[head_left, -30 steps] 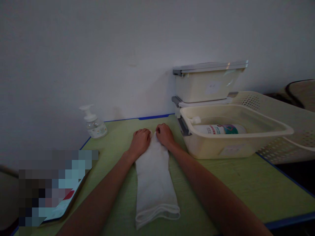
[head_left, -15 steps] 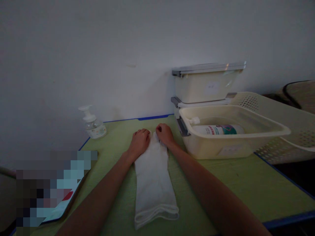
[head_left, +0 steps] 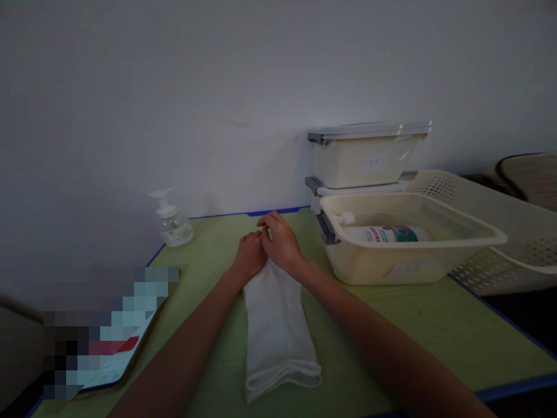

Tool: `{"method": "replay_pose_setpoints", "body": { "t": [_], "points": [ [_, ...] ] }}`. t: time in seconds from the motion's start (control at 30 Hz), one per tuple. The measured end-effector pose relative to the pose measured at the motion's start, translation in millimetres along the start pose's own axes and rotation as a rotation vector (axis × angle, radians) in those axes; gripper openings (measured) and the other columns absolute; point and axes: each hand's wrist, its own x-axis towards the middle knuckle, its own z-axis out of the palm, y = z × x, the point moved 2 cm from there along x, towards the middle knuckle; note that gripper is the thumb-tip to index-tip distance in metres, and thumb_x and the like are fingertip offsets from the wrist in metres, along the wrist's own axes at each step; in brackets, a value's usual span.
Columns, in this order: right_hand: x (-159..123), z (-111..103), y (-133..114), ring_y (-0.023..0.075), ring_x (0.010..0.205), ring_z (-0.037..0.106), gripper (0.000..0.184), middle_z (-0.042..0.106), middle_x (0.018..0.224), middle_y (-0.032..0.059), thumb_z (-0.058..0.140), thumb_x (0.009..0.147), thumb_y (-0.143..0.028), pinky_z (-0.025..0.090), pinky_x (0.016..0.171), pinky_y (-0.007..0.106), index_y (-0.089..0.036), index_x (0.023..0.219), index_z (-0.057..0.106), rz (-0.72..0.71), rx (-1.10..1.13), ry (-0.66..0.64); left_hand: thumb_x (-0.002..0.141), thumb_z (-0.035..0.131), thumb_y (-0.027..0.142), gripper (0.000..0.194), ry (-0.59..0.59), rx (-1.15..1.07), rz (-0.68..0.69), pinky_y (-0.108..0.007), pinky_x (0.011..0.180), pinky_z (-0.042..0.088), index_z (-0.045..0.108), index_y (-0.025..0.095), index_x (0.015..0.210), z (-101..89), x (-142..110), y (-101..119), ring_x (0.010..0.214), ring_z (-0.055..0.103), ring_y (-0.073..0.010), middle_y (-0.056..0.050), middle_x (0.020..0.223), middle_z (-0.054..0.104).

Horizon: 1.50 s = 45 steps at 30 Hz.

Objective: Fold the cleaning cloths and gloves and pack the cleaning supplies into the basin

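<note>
A white cloth garment (head_left: 281, 325), long, narrow and folded in layers, lies flat with its hemmed end towards me. At its far end my left hand (head_left: 251, 256) presses down with curled fingers closed on the fabric. My right hand (head_left: 282, 242) arches over the same end, its thumb and fingers bent close together beside the left fingers. The two hands touch or nearly touch. Both hands cover the garment's far edge, so the fabric at the fingertips is hidden.
On the green table (head_left: 365, 337), a pump bottle (head_left: 176, 229) stands back left and a blurred flat screen (head_left: 108, 363) lies front left. At right are an open cream bin (head_left: 391, 264) holding a white bottle (head_left: 387, 234), stacked lidded boxes (head_left: 354, 165) and a perforated basket (head_left: 496, 203).
My right hand has moved left across the garment's far end to meet my left hand. My left hand has stayed at the far end. The view has shifted slightly.
</note>
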Motion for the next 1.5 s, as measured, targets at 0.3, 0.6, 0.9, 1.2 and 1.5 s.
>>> {"method": "replay_pose_setpoints", "body": {
  "t": [0.3, 0.6, 0.9, 1.2, 1.5],
  "points": [
    [-62, -33, -14, 0.0168, 0.081, 0.052, 0.017, 0.058, 0.085, 0.0069, 0.046, 0.078, -0.005, 0.042, 0.074, 0.027, -0.014, 0.083, 0.059, -0.289, -0.082, -0.462, 0.084, 0.039, 0.014, 0.024, 0.006, -0.018, 0.016, -0.036, 0.090, 0.039, 0.059, 0.014, 0.097, -5.8, -4, 3, 0.101, 0.055, -0.0218, -0.011, 0.105, 0.061],
    [-92, -43, -34, 0.0236, 0.123, 0.038, 0.050, 0.046, 0.130, 0.0163, 0.051, 0.085, -0.036, 0.027, 0.104, 0.034, -0.005, 0.124, 0.047, -0.599, 0.002, -0.786, 0.082, 0.039, 0.011, 0.025, 0.012, -0.040, 0.010, -0.033, 0.091, 0.039, 0.060, 0.013, 0.096, -3.1, 0, 0, 0.103, 0.054, -0.0205, -0.010, 0.105, 0.061],
    [-97, -44, -29, 0.0260, 0.133, 0.024, 0.071, 0.025, 0.143, 0.0204, 0.051, 0.082, -0.047, 0.017, 0.109, 0.043, -0.006, 0.136, 0.031, -0.539, 0.043, -0.902, 0.082, 0.040, 0.012, 0.025, 0.028, -0.069, 0.020, -0.035, 0.090, 0.042, 0.059, 0.014, 0.097, 0.4, 0, -3, 0.102, 0.054, -0.0214, -0.011, 0.105, 0.061],
    [-99, -44, -28, 0.0252, 0.133, 0.023, 0.073, 0.026, 0.143, 0.0202, 0.051, 0.081, -0.047, 0.016, 0.109, 0.045, -0.007, 0.138, 0.028, -0.551, 0.079, -0.919, 0.082, 0.041, 0.013, 0.023, 0.054, -0.101, 0.028, -0.035, 0.089, 0.042, 0.060, 0.015, 0.095, 3.4, 1, -6, 0.101, 0.055, -0.0211, -0.010, 0.102, 0.061],
    [-98, -46, -29, 0.0233, 0.134, 0.022, 0.073, 0.025, 0.144, 0.0183, 0.050, 0.082, -0.050, 0.016, 0.109, 0.041, -0.008, 0.137, 0.028, -0.563, 0.043, -0.917, 0.082, 0.041, 0.018, 0.027, 0.178, -0.180, -0.048, -0.038, 0.094, 0.041, 0.056, 0.012, 0.105, -16.8, 7, -18, 0.108, 0.052, -0.0220, -0.012, 0.113, 0.056]
  ]
}}
